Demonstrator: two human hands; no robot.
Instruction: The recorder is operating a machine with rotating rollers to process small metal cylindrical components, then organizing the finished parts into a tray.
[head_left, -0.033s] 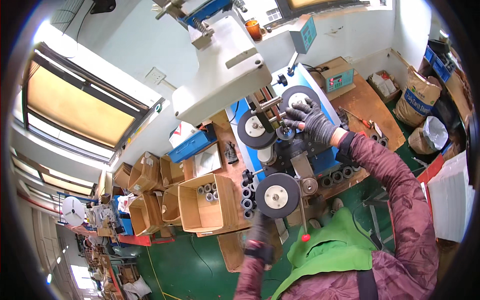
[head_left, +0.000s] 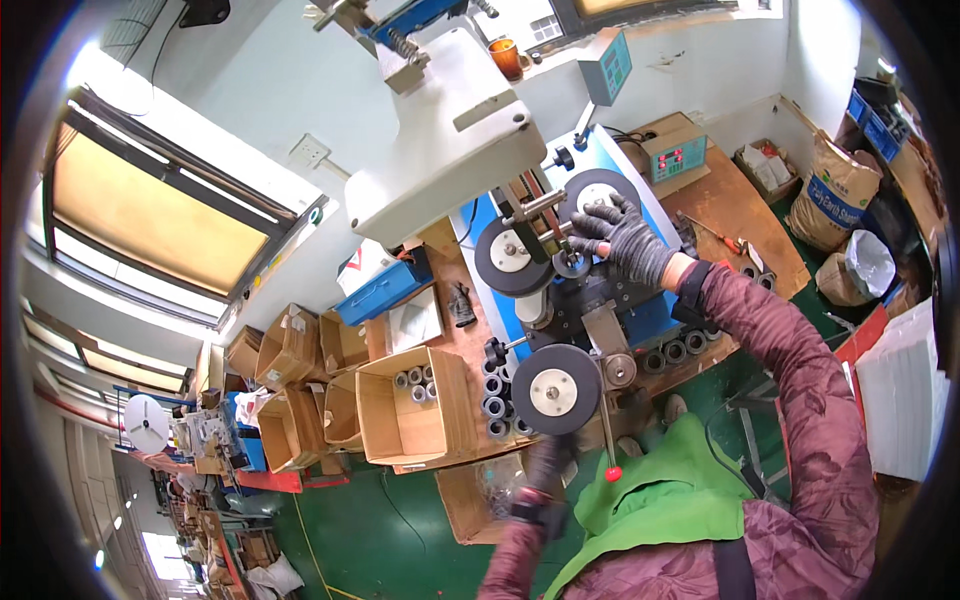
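Observation:
A machine with dark wheels stands before me. My right hand (head_left: pixel 637 245), in a grey striped glove, is over its far side with the fingers stretched out and apart. Its fingertips lie close to the back right wheel (head_left: pixel 622 183), and the thumb is near a dark ring (head_left: pixel 571 265) at the machine's centre; whether they touch I cannot tell. The back left wheel (head_left: pixel 492 262) is farther left. Smeared by motion, my left hand (head_left: pixel 552 460) is just below the front wheel (head_left: pixel 553 420); its fingers cannot be made out.
Several grey rings (head_left: pixel 493 407) stand left of the front wheel, more rings (head_left: pixel 675 352) to its right. An open cardboard box (head_left: pixel 385 440) holds a few rings. A red-knobbed lever (head_left: pixel 613 474) sticks out toward me. Overhead hangs a white machine arm (head_left: pixel 430 170); a control box (head_left: pixel 678 158) sits behind.
My left hand has shifted right, from beside the rings to under the front wheel. My right hand stays about where it was.

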